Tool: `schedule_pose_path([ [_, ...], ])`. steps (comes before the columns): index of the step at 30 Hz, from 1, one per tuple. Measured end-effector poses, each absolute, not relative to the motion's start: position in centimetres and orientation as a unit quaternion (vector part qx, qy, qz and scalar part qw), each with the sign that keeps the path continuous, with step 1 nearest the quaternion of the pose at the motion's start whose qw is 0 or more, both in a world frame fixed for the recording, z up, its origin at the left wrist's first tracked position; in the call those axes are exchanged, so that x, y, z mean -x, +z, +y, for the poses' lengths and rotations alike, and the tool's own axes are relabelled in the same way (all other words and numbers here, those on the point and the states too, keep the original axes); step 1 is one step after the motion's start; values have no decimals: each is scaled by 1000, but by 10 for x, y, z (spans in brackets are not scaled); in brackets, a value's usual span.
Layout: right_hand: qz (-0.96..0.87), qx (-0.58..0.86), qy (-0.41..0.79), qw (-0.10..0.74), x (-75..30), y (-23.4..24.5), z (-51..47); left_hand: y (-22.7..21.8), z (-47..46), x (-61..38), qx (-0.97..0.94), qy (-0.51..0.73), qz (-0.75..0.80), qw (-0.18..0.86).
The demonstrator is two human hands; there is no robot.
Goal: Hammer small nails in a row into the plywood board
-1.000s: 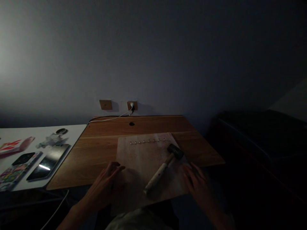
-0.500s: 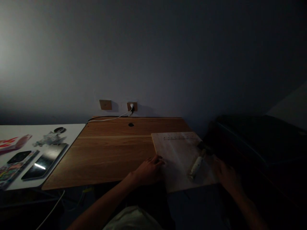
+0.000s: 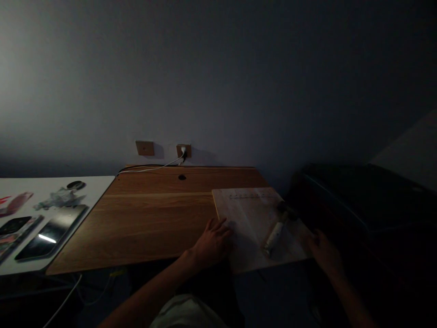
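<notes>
A thin pale wooden board lies on the right part of the desk, its front edge jutting past the desk's front. A row of small marks or nails runs along its far side. On it rests a hammer with a pale handle and a dark head. My left hand is at the board's left edge, fingers spread and resting on the edge. At the right edge, my right hand has its thumb on top and its fingers curled, seemingly gripping the board; deep shadow hides part of it.
The brown wooden desk stands against a wall with a socket and plugged-in cables. To the left, a white table holds a tablet, a phone and crumpled plastic. A large dark object stands at right.
The view has shifted slightly, so the scene sits a little further left. My left hand's fingers have spread more. The hammer still lies on the board.
</notes>
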State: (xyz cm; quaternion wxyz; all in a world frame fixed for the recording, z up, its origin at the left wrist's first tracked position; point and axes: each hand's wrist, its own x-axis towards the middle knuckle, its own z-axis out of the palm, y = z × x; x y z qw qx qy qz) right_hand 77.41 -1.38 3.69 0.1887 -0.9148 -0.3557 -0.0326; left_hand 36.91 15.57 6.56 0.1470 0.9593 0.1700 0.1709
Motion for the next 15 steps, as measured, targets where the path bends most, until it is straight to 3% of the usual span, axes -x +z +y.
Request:
schedule_pose_path([
  [9, -437, 859, -11, 267, -702, 45, -20, 69, 167, -282, -939, 226, 216, 146],
  [15, -477, 812, 108, 319, -629, 55, -17, 65, 166, -190, -917, 261, 283, 101],
])
